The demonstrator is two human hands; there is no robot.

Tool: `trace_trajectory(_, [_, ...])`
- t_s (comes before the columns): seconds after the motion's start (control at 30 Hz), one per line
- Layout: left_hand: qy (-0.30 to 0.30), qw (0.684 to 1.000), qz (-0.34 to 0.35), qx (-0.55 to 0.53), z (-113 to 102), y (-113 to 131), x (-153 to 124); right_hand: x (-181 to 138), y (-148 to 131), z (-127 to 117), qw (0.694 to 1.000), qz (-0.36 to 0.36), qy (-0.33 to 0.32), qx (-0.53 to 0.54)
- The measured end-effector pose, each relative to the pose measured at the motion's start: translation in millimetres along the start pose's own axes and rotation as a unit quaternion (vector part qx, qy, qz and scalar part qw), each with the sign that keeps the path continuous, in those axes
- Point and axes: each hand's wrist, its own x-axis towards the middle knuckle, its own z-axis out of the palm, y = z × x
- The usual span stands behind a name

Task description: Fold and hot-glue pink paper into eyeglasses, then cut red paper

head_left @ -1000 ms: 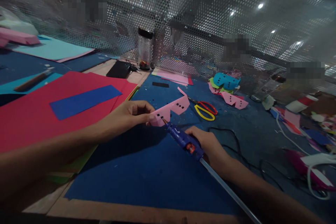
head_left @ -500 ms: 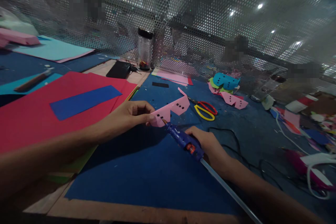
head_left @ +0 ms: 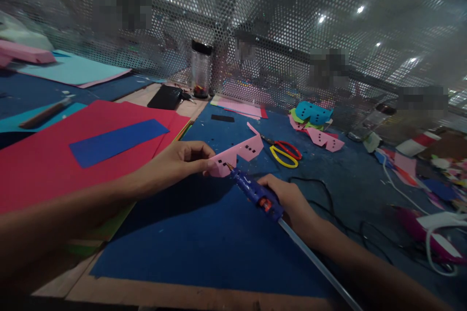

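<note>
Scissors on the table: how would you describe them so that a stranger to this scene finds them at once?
Start at the dark blue mat in front of the mesh wall. Just right of the pink cutout held by the left hand lie the scissors. Unlike the paper pieces around them, they have one red and one yellow handle loop.

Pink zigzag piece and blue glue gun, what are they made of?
The pink zigzag piece: probably craft foam or thick paper, matte; it holds a folded flap and has square cut-outs. The blue glue gun: likely hard plastic, glossy, with light glints on its body.
</note>
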Motion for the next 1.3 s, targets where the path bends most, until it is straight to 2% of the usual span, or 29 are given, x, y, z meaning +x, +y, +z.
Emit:
trace_trajectory(0.43, [0.023,1.0,-0.002,-0.011,-1.1,7.9,-1.7,-1.9,2.0,1.9,1.0,-0.003,0.02,-0.005])
trace_trajectory(0.77, [0.03,1.0,0.006,-0.002,-2.3,7.3,-0.8,-0.9,1.2,1.2,0.999,-0.024,0.036,-0.007])
trace_trajectory(1.3, [0.029,0.999,0.006,-0.019,-0.8,6.1,0.3,-1.7,1.9,2.0,0.998,-0.016,0.045,-0.035])
